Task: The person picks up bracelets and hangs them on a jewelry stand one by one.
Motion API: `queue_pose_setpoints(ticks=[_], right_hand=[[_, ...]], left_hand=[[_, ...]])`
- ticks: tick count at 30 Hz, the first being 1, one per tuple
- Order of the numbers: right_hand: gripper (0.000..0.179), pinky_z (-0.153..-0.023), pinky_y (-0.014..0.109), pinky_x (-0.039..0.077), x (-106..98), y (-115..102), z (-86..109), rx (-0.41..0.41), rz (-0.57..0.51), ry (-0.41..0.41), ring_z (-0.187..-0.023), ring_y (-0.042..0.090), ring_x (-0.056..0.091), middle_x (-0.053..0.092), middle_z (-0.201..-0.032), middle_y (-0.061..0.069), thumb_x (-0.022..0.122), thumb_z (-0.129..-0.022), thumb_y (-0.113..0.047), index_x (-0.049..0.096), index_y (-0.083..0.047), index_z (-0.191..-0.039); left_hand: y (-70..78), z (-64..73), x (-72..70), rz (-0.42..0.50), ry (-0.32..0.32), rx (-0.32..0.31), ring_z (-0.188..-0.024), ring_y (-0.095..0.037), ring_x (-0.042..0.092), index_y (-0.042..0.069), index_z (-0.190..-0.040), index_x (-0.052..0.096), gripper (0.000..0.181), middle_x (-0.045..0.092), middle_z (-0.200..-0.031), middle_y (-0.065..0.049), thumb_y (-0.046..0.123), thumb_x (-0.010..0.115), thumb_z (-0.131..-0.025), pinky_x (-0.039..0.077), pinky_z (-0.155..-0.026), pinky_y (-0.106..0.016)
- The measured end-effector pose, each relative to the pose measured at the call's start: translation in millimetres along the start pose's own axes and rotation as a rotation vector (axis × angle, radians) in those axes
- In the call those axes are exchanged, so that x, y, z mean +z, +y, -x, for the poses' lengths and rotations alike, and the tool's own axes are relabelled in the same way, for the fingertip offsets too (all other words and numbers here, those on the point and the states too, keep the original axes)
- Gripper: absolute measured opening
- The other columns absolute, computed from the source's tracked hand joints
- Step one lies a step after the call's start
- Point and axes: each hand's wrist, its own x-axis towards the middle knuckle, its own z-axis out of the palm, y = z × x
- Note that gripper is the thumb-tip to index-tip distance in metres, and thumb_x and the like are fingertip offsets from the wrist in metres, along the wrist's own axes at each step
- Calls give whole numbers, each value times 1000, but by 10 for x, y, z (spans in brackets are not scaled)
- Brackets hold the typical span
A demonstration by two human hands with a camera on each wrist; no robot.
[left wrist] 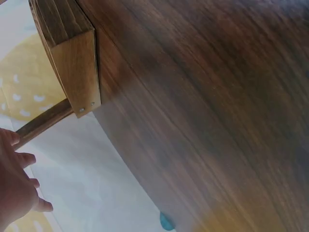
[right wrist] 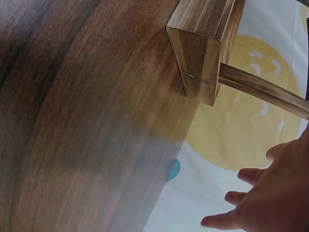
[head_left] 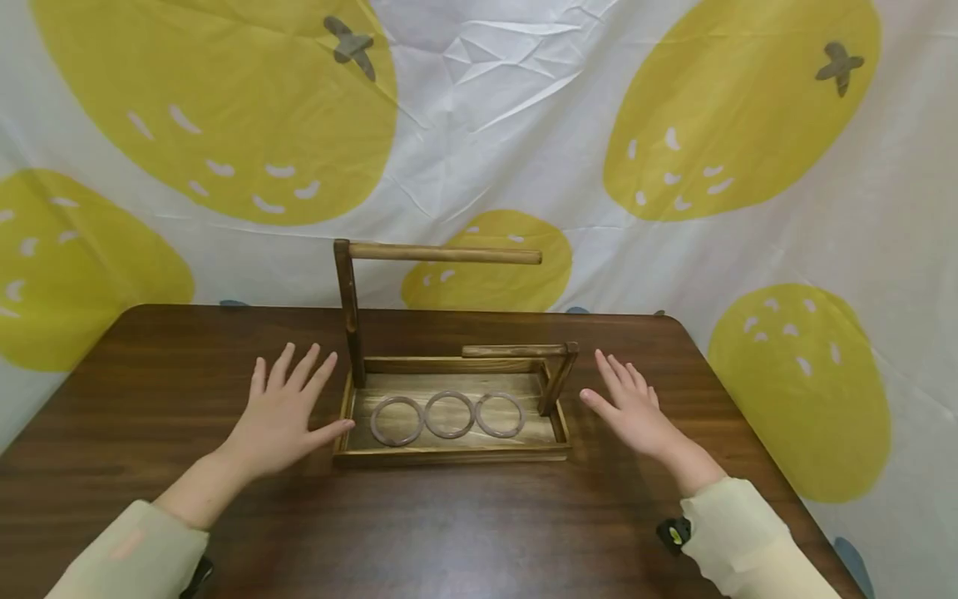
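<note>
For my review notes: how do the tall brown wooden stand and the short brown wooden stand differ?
The tall stand rises well above the short stand. The tall stand's bar is longer than the short stand's bar. In the head view, the tall stand is at the left end of the rectangular brown wooden tray, the short stand at its right. Both are brown wood, with nothing hung on them.

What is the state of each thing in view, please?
Left hand: open, fingers spread, empty
Right hand: open, empty
Three rings: lying in a row in the tray
Tray: upright on the table
Taller bar: no ring on it
Shorter bar: no ring on it
Patterned cloth: hanging, wrinkled
</note>
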Motion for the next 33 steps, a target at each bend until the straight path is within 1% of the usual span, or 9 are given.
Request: queue_pose_setpoints(ticks=[6, 10, 14, 18, 22, 25, 28, 30, 33], right_hand=[[73, -100, 74, 7, 2, 20, 0, -14, -52, 8, -138, 50, 1, 6, -155, 24, 36, -98, -49, 3, -13, -152], [72, -100, 74, 10, 11, 29, -2, -12, -111, -15, -138, 49, 0, 3, -155, 24, 35, -98, -48, 1, -13, -152], [70, -99, 74, 11, 29, 39, -5, -17, -186, -50, -137, 50, -1, 2, -154, 25, 33, -100, -45, 0, -13, -152], [66, -99, 75, 11, 56, 51, -14, -31, -230, -65, -137, 52, 2, 5, -153, 27, 30, -101, -43, 3, -11, -152], [63, -102, 72, 13, 79, 66, -25, -35, -268, -70, -137, 52, 7, 8, -151, 29, 29, -102, -39, 5, -8, -151], [63, -105, 69, 16, 95, 70, -30, -29, -282, -67, -137, 50, 12, 12, -150, 30, 32, -102, -37, 8, -6, -151], [63, -106, 67, 18, 107, 70, -32, -12, -287, -74, -137, 49, 14, 15, -150, 28, 34, -101, -38, 10, -8, -151], [65, -106, 65, 20, 115, 67, -33, 6, -294, -86, -138, 48, 16, 17, -151, 27, 36, -100, -41, 11, -9, -151], [67, -103, 60, 32, 133, 62, -41, 32, -333, -110, -136, 47, 24, 20, -150, 28, 37, -100, -41, 10, -9, -151]], left_hand=[[44, -43, 18, -15, -32, 11, -138, -49, 13, 7, -147, 29, 89, 26, -150, -23, 59, 60, -81, 6, -105, -71], [79, -70, 38, -21, -44, 25, -138, -48, 15, 8, -147, 30, 88, 27, -150, -22, 58, 60, -81, 7, -105, -70], [122, -103, 60, -27, -49, 42, -138, -47, 17, 7, -146, 31, 87, 28, -150, -22, 55, 63, -80, 9, -105, -70], [166, -133, 84, -30, -52, 55, -138, -47, 18, 7, -144, 35, 86, 30, -149, -21, 53, 65, -79, 10, -106, -69], [203, -157, 126, -38, -52, 75, -137, -46, 22, 7, -143, 37, 85, 33, -148, -21, 54, 65, -79, 13, -106, -68], [222, -174, 170, -47, -59, 90, -136, -44, 25, 8, -143, 37, 85, 35, -147, -20, 55, 65, -78, 15, -106, -67], [243, -193, 200, -42, -67, 102, -136, -43, 27, 8, -142, 39, 83, 38, -146, -20, 54, 66, -78, 17, -107, -65], [257, -209, 217, -32, -75, 109, -136, -43, 28, 8, -142, 40, 82, 39, -145, -19, 54, 66, -79, 18, -108, -63], [274, -240, 247, -9, -89, 114, -135, -43, 30, 8, -141, 41, 80, 40, -144, -20, 52, 67, -79, 21, -108, -61]])
